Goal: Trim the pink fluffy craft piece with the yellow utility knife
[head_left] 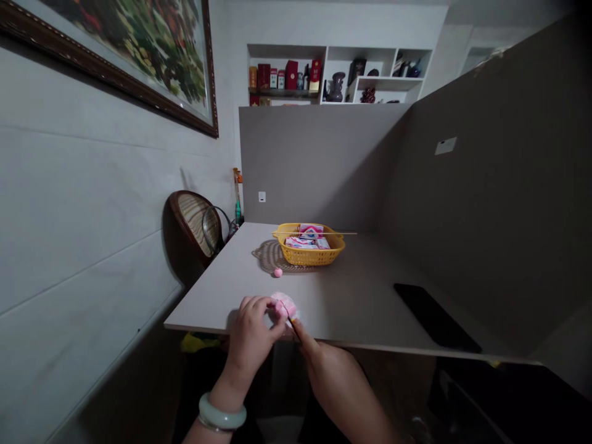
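A framed painting (115, 55) hangs on the left wall, and white shelves of boxes and bottles (340, 55) rise behind a grey partition (324, 166). On the light grey table (351, 296), a yellow plastic basket (309, 253) of pink-and-white packets sits on a round woven mat (271, 258) near the far edge, with a thin wooden skewer (342, 233) lying across it. A black phone (435, 316) lies flat towards the right edge, and a small pink ball (278, 272) rests just off the mat.

At the near edge, the left hand (252, 330), with a pale green bangle (222, 414) on its wrist, grips a soft pink lump (283, 303) with curled fingers. The right hand (335, 382) pinches a thin dark tool (295, 330) narrowly, its tip against the lump. Keeping the left fingertips behind the lump and clear of that tip looks like the steadiest way to work something so soft.
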A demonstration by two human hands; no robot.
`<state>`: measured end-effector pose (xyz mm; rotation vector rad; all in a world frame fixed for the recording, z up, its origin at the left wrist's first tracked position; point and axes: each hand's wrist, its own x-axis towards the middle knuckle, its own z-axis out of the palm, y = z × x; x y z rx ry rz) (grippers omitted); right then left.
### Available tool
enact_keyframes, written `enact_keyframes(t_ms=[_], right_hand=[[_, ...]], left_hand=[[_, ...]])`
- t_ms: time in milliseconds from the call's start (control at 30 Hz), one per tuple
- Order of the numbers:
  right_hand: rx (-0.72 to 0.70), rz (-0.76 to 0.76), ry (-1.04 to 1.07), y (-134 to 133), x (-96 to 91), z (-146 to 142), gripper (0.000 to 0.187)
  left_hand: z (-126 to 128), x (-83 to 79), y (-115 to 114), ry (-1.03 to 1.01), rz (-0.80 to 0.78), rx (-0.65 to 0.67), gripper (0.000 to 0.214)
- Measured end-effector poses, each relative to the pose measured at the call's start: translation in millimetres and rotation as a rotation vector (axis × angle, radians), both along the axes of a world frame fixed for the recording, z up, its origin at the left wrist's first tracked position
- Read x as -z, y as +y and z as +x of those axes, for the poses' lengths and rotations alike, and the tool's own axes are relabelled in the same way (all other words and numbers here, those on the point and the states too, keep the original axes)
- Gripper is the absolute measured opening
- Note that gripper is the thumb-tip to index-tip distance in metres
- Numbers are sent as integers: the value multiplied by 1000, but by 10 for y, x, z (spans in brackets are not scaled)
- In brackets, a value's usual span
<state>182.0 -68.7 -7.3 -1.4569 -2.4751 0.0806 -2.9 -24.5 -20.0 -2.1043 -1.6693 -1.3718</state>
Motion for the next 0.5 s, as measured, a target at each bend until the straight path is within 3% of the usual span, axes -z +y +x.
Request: enact_keyframes(t_ms=[167,367,500], right_hand=[[29,-41,-48,-147,-18,115,66],[10,122,105,-52,-102,-32,61],[10,42,11,-124,-99,65,62]], left_hand=[[16,-38,-33,8,1,10,10],[0,-34,-15,19,-1,-5,11],[-18,-4,-2,31,15,0,11]])
